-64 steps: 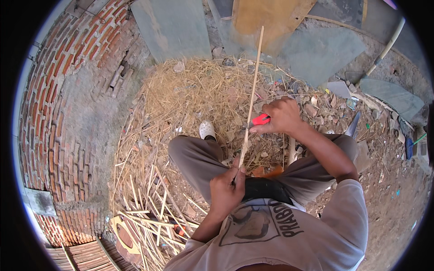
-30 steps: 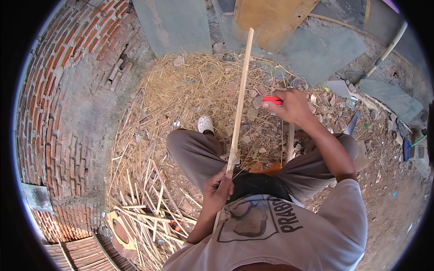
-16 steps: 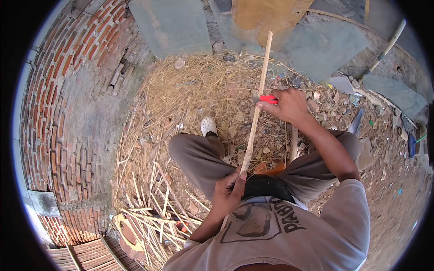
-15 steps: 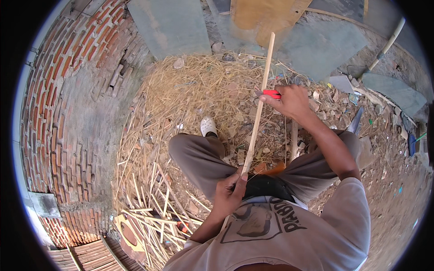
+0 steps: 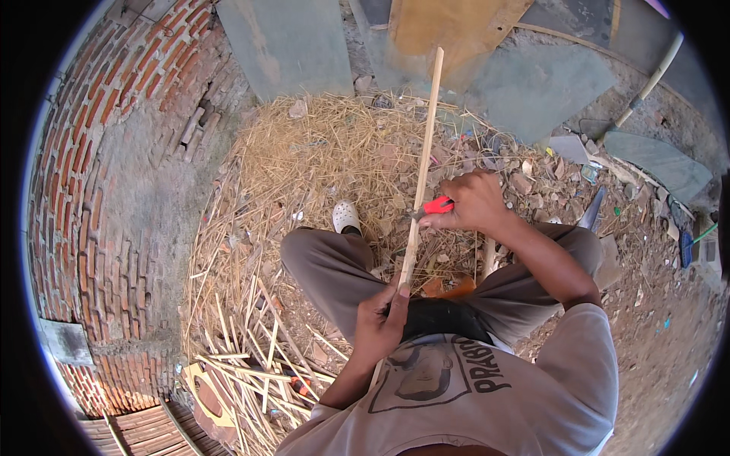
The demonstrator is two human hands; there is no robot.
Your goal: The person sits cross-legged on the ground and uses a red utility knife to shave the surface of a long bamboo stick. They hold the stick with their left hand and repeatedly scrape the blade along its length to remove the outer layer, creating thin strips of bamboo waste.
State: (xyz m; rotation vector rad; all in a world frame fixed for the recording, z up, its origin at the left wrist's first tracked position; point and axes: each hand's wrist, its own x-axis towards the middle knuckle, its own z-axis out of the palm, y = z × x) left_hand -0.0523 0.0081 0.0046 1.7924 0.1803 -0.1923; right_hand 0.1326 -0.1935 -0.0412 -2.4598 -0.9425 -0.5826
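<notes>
A long pale wooden strip slants up and away from my lap. Its lower part is gripped by my left hand, thumb pressed along it, close to my body. My right hand is closed round the red handle of a knife, whose short blade lies against the strip about midway along. Most of the blade is hidden by the strip and my thumb. Beneath the strip, thin shavings and straw-like scraps cover the ground.
To my lower left lies a heap of cut strips, with an orange-and-black tool among them. A brick wall rises at the left. Grey sheets and a brown board lean at the far side. A blade-shaped metal piece is beyond my right knee.
My right hand has drawn the knife down the strip, nearer to my left hand. The strip's far end has swung a little to the left. My left hand keeps its grip.
</notes>
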